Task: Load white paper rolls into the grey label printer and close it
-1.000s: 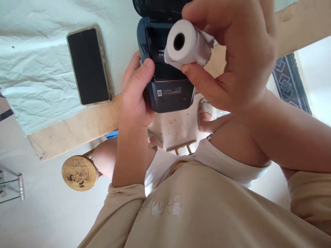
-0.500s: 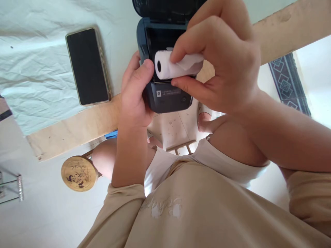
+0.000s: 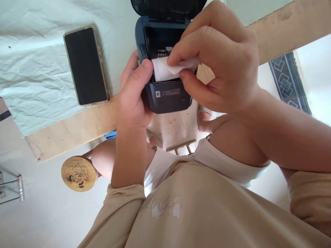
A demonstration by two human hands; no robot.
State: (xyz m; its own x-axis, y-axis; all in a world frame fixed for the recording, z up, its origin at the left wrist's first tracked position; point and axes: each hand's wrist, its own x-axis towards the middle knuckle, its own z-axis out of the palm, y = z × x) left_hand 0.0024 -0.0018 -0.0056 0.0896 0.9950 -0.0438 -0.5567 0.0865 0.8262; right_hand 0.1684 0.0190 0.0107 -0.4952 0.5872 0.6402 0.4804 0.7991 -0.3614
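L hand (image 3: 134,93) grips the printer (image 3: 165,103) at 9 o'clock, prob. to steady it w/ lid (image 3: 165,10) open at 12, while R hand (image 3: 227,65), from 3, pinches the paper roll (image 3: 160,70) (loose flap showing) in the bay (image 3: 155,36), approx. 6 o'clock.

Single head cam, worn up top, looks fwd & down past chest, hands close.

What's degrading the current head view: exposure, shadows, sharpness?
Head view: floor at far right nearly blown out; soft shadow along the right edge of the phone; open bay of the printer very dark; small print on its front label too soft to read.
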